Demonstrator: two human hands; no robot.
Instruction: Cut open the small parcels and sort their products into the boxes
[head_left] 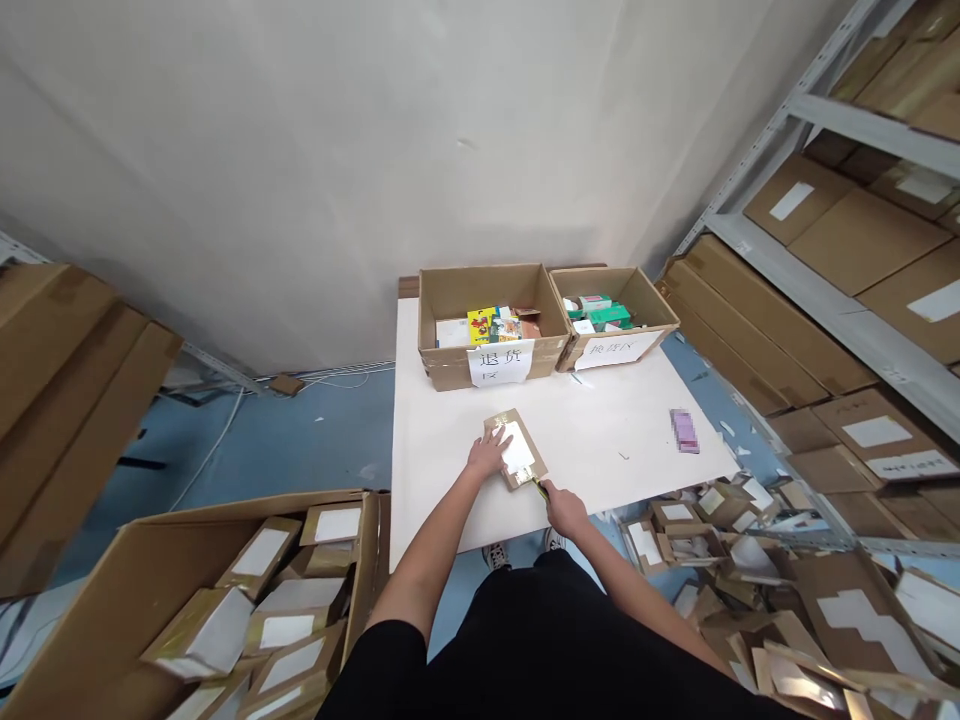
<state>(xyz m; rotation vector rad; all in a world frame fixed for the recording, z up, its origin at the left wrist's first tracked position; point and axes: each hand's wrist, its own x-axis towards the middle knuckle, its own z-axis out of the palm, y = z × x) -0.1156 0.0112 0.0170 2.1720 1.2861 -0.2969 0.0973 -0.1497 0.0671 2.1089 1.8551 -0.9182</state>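
Note:
A small brown cardboard parcel (533, 449) with a white label and clear tape lies on the white table (427, 450). My left hand (489, 452) rests on the parcel's left part, fingers spread over the label. In my right hand (565, 509) is a yellow and black box cutter (541, 488), its front end at the parcel's near edge. The fingers of that hand are wrapped around the handle. Whether the blade is in the cardboard, I cannot tell.
Two open cartons, a left one (442, 372) and a right one (570, 360), hold small boxes at the table's back. A purple pack (684, 431) lies at the right. A large parcel-filled carton (124, 580) stands left. Opened cardboard (840, 580) and shelves (787, 235) are on the right.

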